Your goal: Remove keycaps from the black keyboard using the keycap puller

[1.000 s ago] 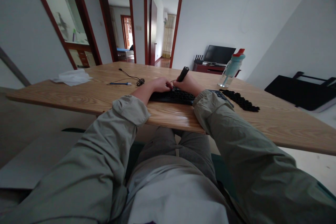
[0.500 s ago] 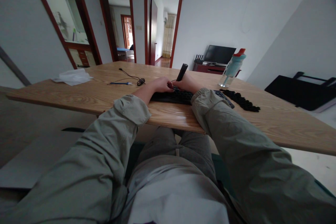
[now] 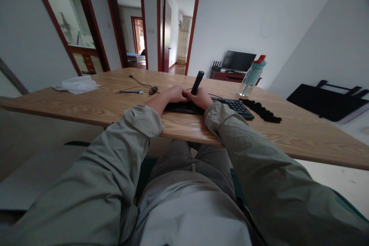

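Observation:
A black keyboard (image 3: pixel 230 105) lies on the wooden table (image 3: pixel 95 103) in front of me. My right hand (image 3: pixel 200 98) rests over the keyboard's left half, fingers wrapped round a black stick-shaped tool (image 3: pixel 197 82) that points up and away. My left hand (image 3: pixel 173 94) lies curled at the keyboard's left end, close beside the right hand; what its fingers hold, if anything, is hidden. A heap of loose black keycaps (image 3: pixel 261 110) lies to the right of the keyboard.
A teal water bottle (image 3: pixel 252 75) with a red cap stands behind the keyboard on the right. A coiled black cable (image 3: pixel 153 90), a blue pen (image 3: pixel 131 92) and a white cloth (image 3: pixel 76 83) lie to the left. Doorways, a TV and a black folded stand are beyond.
My right hand has slid left along the keyboard with the black tool, uncovering the number pad. The tool stands more upright. My left hand has stayed put.

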Demonstrator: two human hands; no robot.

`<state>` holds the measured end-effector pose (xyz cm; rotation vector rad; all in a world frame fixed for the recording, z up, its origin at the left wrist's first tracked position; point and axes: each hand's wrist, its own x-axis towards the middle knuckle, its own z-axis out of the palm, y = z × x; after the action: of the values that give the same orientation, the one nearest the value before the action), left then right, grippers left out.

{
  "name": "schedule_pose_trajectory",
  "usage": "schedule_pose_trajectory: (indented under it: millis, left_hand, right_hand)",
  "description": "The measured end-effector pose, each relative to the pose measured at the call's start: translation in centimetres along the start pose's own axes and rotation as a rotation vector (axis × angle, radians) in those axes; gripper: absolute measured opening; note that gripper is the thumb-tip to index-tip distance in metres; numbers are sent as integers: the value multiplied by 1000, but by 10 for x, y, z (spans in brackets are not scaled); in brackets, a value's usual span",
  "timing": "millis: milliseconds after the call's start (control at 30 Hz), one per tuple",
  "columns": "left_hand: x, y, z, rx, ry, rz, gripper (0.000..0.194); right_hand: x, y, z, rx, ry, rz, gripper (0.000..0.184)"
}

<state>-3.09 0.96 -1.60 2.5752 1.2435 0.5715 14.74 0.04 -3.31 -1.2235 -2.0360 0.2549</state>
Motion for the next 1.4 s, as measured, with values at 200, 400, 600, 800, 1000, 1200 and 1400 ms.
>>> schedule_pose_trajectory:
  millis: [200,400,600,800,1000,1200,1400]
  left_hand:
    - [1,2,2,59,3,21,29]
    - [4,11,7,185,79,-11,32]
    - [-4,8,-4,63,86,-31,28]
    - [-9,2,-13,-35,21,-85,30]
    - [-7,0,-11,-28,-5,-77,33]
    - [-8,5,-11,-108,11,-5,53]
    - [-8,6,-10,-135,9,46,37]
  right_hand:
    - [0,1,1,35,18,37,27]
    - [3,7,-3,193,65,242,27]
    - [4,10,-2,409,78,238,34]
    - [-4,0,-9,396,-18,199,36]
    - [-11,-2,-21,374,-56,169,11]
    - [-12,-2,-25,400,-125,123,14]
    - [-11,1,-27,523,-172,138,19]
